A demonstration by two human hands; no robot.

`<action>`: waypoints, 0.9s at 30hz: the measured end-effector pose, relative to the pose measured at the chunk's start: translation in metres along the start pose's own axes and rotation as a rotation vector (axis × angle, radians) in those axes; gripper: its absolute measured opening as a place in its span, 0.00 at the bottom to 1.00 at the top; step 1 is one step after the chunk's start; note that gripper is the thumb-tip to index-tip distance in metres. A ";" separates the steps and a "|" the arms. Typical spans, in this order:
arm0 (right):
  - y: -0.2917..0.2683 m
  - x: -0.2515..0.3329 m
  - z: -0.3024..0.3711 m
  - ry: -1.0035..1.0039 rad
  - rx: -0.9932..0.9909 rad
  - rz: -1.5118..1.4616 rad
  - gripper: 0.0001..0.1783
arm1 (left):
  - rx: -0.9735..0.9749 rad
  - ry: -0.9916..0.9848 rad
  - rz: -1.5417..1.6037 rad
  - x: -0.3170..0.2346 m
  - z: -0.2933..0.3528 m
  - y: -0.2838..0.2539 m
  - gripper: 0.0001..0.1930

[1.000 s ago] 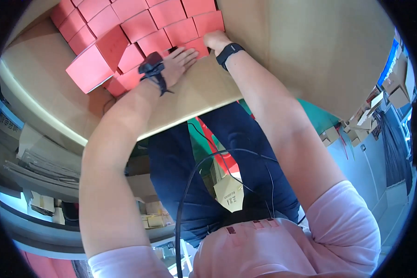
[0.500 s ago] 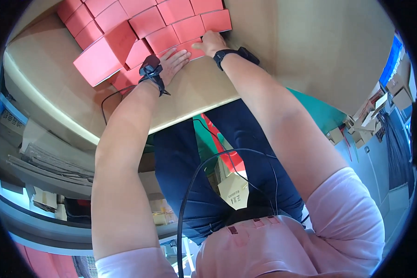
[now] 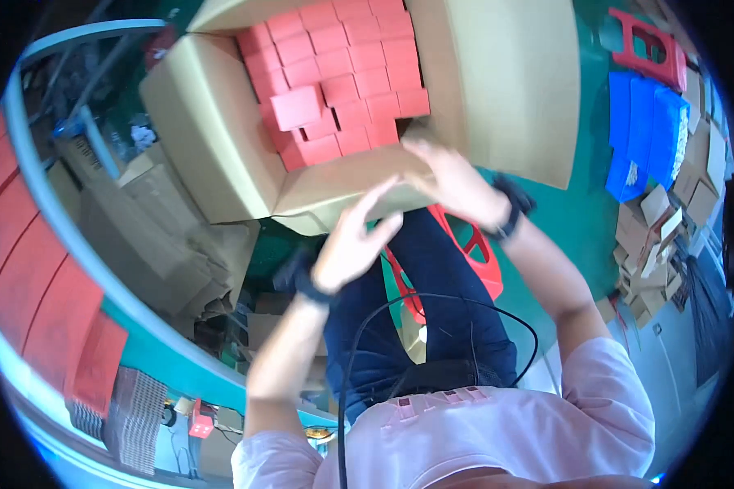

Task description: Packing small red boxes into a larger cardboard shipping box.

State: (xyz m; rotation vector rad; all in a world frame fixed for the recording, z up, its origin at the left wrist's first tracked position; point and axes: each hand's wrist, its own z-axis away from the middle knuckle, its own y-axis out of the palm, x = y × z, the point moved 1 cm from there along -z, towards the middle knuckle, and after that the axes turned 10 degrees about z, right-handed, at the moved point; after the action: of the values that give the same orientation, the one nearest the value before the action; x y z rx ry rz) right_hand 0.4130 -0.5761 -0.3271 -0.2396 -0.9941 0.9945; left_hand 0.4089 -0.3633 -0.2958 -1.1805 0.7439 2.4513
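A large open cardboard carton (image 3: 342,183) stands in front of me, packed with rows of small red boxes (image 3: 367,57). One red box (image 3: 296,107) sits higher than its neighbours on the left side. A dark gap shows at the carton's near right corner. My left hand (image 3: 355,244) hovers over my lap just short of the carton's near wall, thumb apart from the fingers, holding nothing. At the near edge, my right hand (image 3: 457,183) is raised, slightly blurred, fingers stretched out and nothing in it. Both wrists wear black straps.
Red stools (image 3: 483,257) stand under me and at the far right, by blue bins (image 3: 644,130). Small cartons (image 3: 648,253) are piled at right. Flattened cardboard (image 3: 167,236) leans at left, beside a bench edge with larger red boxes (image 3: 37,285). A black cable (image 3: 347,350) loops before me.
Both hands have come off the red boxes at the carton's near side and drawn back toward me. My view has pulled back, so the whole carton opening and more floor show.
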 end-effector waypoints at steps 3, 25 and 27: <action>-0.073 0.092 0.096 -0.118 0.216 0.064 0.30 | -0.175 -0.053 0.599 -0.060 0.099 0.026 0.33; -0.074 0.496 0.059 -0.604 -0.526 0.268 0.60 | -0.720 0.470 0.821 -0.137 0.359 -0.032 0.32; -0.057 0.512 0.031 -0.623 -0.675 0.377 0.57 | -0.681 0.460 0.866 -0.133 0.355 -0.045 0.30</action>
State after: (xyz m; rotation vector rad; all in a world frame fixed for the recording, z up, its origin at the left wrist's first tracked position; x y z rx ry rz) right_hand 0.5084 -0.2109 0.0255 -0.7243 -1.9000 1.0646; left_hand 0.2901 -0.1293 -0.0189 -2.0587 0.6235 3.3472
